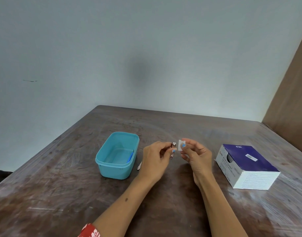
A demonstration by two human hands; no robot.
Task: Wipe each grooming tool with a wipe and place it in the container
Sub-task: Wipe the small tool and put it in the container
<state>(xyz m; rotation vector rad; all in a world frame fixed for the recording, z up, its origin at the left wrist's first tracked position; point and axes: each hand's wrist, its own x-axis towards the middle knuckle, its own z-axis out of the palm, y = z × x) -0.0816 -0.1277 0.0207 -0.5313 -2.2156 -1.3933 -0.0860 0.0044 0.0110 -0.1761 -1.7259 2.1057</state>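
Note:
My left hand (155,159) holds a small metal nail clipper (173,147) above the middle of the table. My right hand (197,155) pinches a small white wipe (180,145) just right of the clipper, almost touching it. The teal plastic container (112,168) stands open to the left of my hands, with a blue tool (130,157) lying inside along its right wall. A thin silver tool (139,166) lies on the table between the container and my left hand, partly hidden by the hand.
A white and dark blue box of alcohol swabs (248,166) stands at the right with its opening facing left. The worn brown table (61,194) ends at a grey wall behind. A brown panel (290,93) rises at the far right.

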